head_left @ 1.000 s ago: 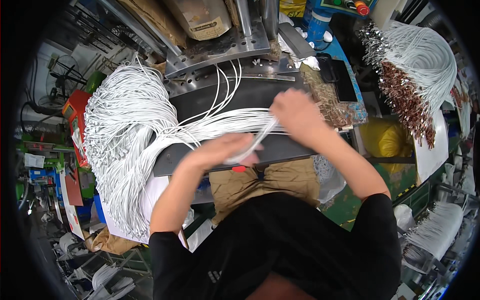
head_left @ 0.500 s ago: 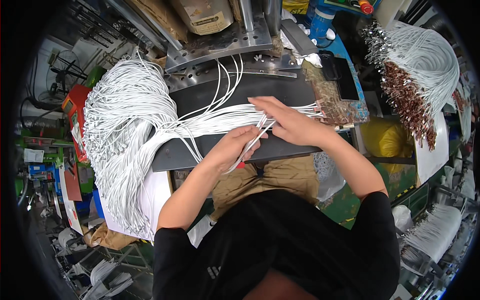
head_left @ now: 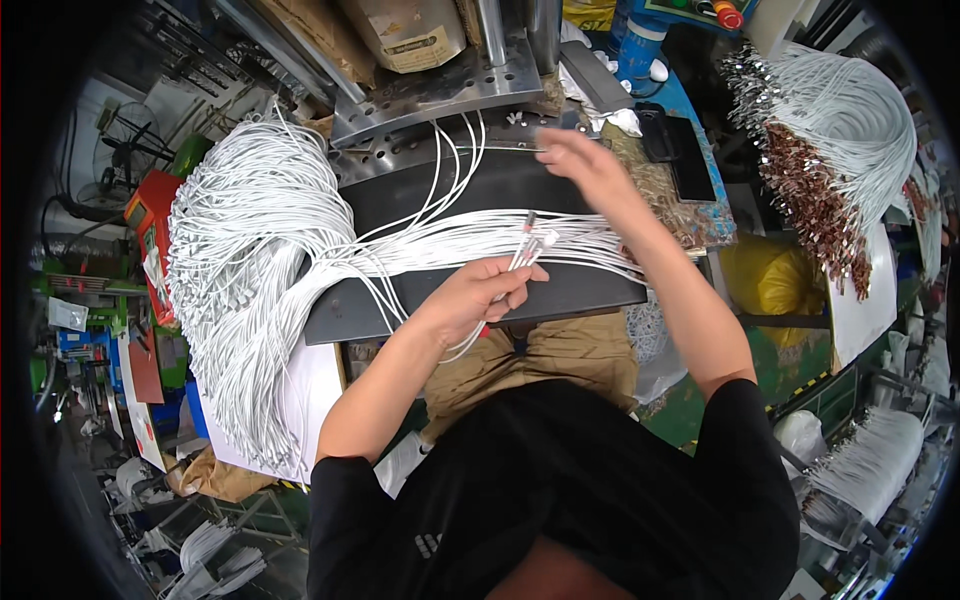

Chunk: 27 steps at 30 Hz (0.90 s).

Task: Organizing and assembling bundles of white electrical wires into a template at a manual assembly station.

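Note:
My left hand (head_left: 482, 292) is closed around a few white cables (head_left: 522, 258), whose tips with small terminals stick up past its fingers. Beneath them a long bundle of white cables (head_left: 430, 240) runs across the dark work surface. My right hand (head_left: 588, 172) is raised over the far right of that surface, near the perforated metal plate. Its fingers reach forward and look apart, though the tips are smeared by motion. Nothing shows in it. Several single cables (head_left: 440, 180) run from the bundle to the metal plate.
A thick heap of white cables (head_left: 250, 190) hangs at the left. The steel press (head_left: 440, 95) stands at the back. Toward the right lie a black tray (head_left: 658, 132) and a worn blue table edge (head_left: 705, 165). More cables with copper-coloured ends (head_left: 815, 190) hang far right.
My right hand has left the cables at my left hand and moved up and away toward the plate. My left hand keeps its grip on the cables, their tips now exposed.

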### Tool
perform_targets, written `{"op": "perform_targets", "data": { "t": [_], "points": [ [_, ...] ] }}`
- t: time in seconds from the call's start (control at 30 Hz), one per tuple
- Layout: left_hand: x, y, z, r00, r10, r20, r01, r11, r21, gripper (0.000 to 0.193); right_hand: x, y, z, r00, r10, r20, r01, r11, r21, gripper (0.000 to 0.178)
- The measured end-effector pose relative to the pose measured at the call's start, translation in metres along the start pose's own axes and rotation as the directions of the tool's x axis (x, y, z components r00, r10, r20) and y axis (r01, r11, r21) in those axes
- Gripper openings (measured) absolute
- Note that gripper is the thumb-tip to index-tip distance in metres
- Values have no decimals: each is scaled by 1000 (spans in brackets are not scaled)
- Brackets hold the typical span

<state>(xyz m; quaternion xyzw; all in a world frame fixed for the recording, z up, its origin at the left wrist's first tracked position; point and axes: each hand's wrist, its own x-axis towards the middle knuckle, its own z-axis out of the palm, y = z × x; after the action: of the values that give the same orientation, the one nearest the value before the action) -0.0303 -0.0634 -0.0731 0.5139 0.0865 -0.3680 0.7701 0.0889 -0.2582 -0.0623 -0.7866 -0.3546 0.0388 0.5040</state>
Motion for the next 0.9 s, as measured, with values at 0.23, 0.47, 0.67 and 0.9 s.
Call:
{"op": "perform_targets", "data": {
  "t": [0.23, 0.47, 0.67, 0.9],
  "points": [
    [26, 15, 5, 984, 118, -137, -114, 993, 32, 27, -25, 1, 5, 979, 187, 86, -184, 982, -45, 33],
    [70, 58, -28, 920, 262, -291, -309, 942, -131, 27, -19, 16, -16, 969, 167, 183, -82, 913, -399, 31],
    [87, 41, -34, 921, 259, -290, -284, 958, -48, 30, 14, 70, -7, 944, -271, -186, 101, 778, -620, 27],
    [87, 40, -32, 928, 239, -286, -224, 971, 82, 28, 19, 82, -5, 925, 375, -56, -374, 927, 35, 26]
  ]
}}
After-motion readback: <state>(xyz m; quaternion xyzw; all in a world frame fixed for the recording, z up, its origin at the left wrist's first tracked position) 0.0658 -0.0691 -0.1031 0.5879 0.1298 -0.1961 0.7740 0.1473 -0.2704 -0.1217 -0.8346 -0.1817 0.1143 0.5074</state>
